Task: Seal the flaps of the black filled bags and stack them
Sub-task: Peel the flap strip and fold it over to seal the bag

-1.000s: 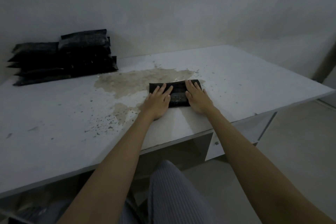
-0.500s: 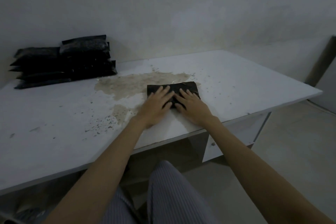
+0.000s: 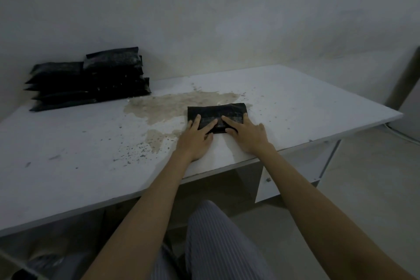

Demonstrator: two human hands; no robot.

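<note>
Pressing flat on a black bag (image 3: 217, 116), both hands lie side by side near the table's (image 3: 306, 107) front edge, a little right of its middle. The left hand (image 3: 196, 137) has its fingers straight and spread, the tips resting on the bag's left and near parts, the palm on the tabletop just in front of it. The right hand (image 3: 246, 132) likewise has its fingers stretched out, covering the bag's near right corner, with the index finger reaching toward the bag's middle; the thumb lies out to the right on the table. Neither hand curls around or pinches anything; both simply press down with open fingers. The bag lies flat, its long side running parallel to the front edge, its far edge touching a brownish stain (image 3: 179, 104) that spreads toward the table's middle. Dark specks are scattered to the left of the hands. A stack (image 3: 88, 80) of more black bags stands at the far left corner against the wall (image 3: 227, 18), well apart from the hands, in two piles side by side, the right pile higher. Below the front edge a striped trouser leg (image 3: 216, 241) shows.
</note>
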